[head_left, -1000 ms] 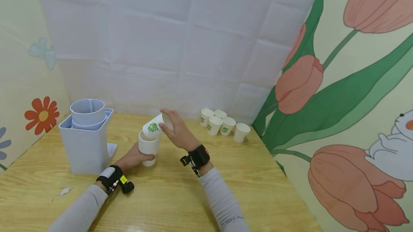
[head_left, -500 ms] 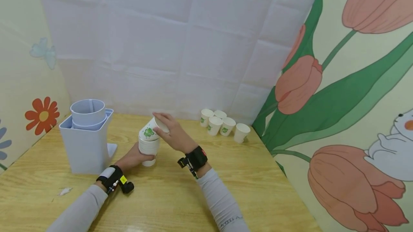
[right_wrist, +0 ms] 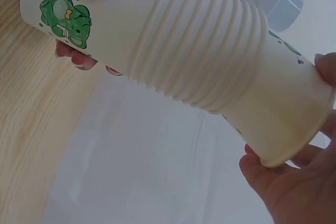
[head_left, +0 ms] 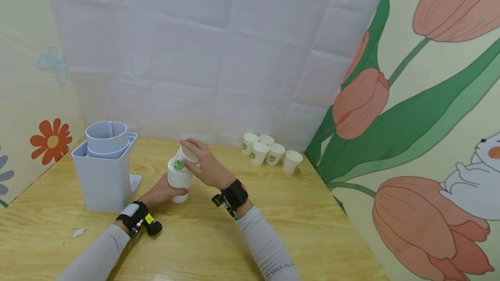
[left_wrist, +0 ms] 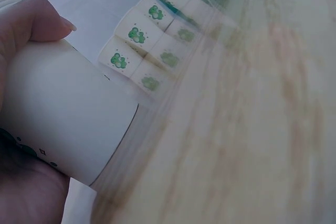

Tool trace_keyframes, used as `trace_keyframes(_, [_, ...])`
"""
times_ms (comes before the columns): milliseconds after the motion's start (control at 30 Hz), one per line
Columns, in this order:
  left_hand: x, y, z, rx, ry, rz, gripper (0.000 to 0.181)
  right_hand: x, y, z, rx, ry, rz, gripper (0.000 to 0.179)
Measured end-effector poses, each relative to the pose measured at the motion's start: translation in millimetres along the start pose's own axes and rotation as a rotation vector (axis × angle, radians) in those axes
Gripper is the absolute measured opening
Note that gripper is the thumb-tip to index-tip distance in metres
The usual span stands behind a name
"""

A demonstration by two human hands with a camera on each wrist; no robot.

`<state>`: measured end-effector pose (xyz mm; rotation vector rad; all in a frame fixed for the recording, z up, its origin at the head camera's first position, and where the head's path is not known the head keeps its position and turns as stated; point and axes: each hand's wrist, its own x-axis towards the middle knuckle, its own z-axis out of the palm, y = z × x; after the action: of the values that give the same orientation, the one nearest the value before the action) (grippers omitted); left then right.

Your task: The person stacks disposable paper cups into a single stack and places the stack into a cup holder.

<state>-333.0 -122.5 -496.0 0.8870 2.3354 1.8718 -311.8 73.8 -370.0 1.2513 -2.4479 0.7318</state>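
In the head view my left hand (head_left: 162, 190) grips a stack of nested white paper cups (head_left: 180, 180) low on its side, left of the table's middle. My right hand (head_left: 208, 166) holds a single paper cup (head_left: 179, 162) with a green print by its rim. That cup tilts toward the right, and its lower end sits inside the stack's mouth. The right wrist view shows the ridged rims of the stack (right_wrist: 199, 45) and right fingers on the rim of the inserted cup (right_wrist: 281, 114). In the left wrist view my thumb lies across the bottom cup (left_wrist: 68, 108).
Several upright paper cups (head_left: 259, 153) stand together at the back right by the wall, one slightly apart. A pale blue bin (head_left: 102, 181) with a round container (head_left: 106, 137) in its top stands left of my left hand on the wooden table (head_left: 203, 246).
My right hand has moved down and left, and the cup in it has gone deeper into the stack's mouth. The left hand and the stack have stayed in place.
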Motion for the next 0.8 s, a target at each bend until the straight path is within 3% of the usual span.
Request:
trace_keyframes(200, [-0.4,-1.4,1.1,0.014,0.013,-0.012,0.063,1.1,-1.2,9.7,-0.027,0.003,-0.022,0.054])
trace_keyframes(433, [-0.1,0.3,1.0,0.038,0.016,0.031,0.060,4.0,-3.6,21.5,-0.063,-0.018,-0.054,0.054])
trace_keyframes(800, [-0.4,-2.0,-0.1,0.036,0.006,0.039,0.059,2.3,-1.9,31.0,-0.060,-0.028,-0.064,0.047])
